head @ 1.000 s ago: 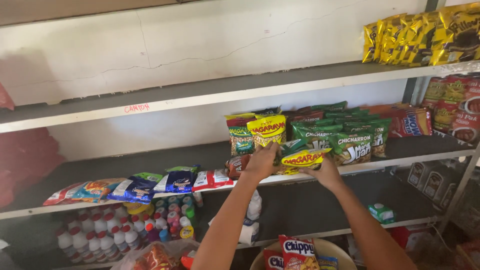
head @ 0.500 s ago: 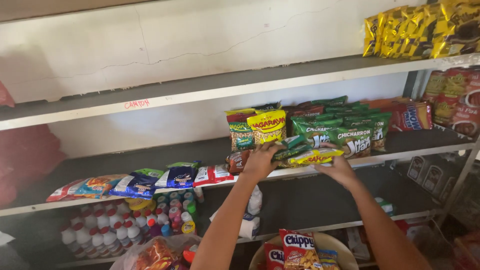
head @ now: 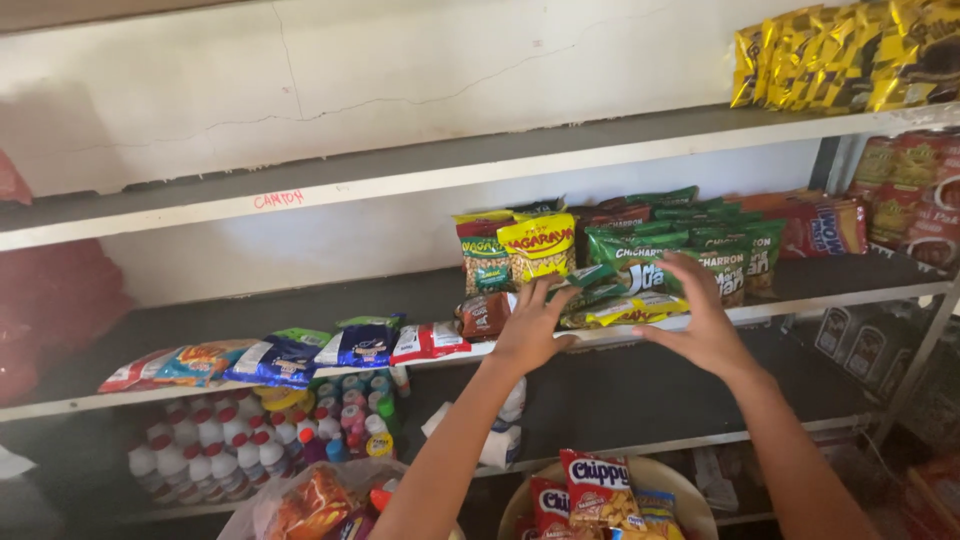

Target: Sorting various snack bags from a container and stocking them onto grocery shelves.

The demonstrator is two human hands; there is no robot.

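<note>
At frame centre, the left hand (head: pixel 530 330) and right hand (head: pixel 700 320), both spread open and gripping nothing, are bracketing the green and yellow snack bags (head: pixel 620 295) lying at the middle shelf (head: pixel 850 290) edge, seemingly steadying them.

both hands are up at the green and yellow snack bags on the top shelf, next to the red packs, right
Not quite: the head view shows the left hand and right hand at the green and yellow snack bags on the middle shelf, not the top one. The red packs do stand beside them on that same shelf.
</note>
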